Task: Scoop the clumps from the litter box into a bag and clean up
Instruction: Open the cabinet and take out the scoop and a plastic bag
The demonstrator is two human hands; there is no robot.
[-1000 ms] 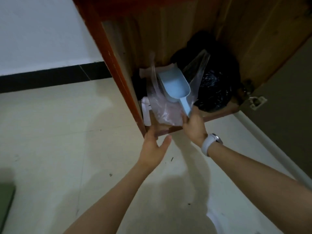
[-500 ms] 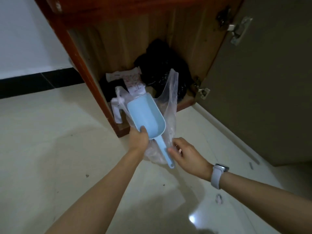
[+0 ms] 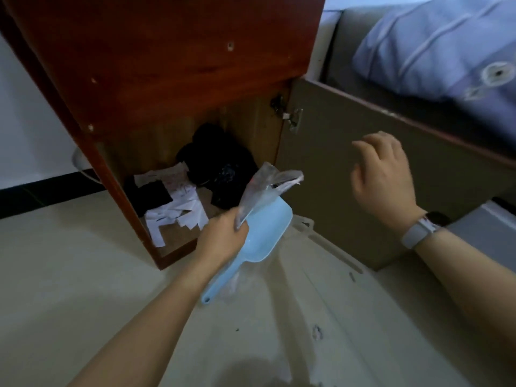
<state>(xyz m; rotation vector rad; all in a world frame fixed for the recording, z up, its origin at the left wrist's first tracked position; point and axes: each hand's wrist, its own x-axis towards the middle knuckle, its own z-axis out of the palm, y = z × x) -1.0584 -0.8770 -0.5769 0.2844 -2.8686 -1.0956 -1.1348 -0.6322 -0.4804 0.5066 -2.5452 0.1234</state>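
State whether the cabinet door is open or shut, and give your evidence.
Open. The cabinet door is swung out to the right on its hinge, exposing black bags and papers inside.

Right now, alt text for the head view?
Left hand grips a blue scoop and clear bag before an open cabinet holding black bags and papers. Right hand, empty, reaches toward the cabinet door.

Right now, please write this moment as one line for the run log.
left hand: grips scoop and bag | right hand: free, near cabinet door | door: open | scooping: not started
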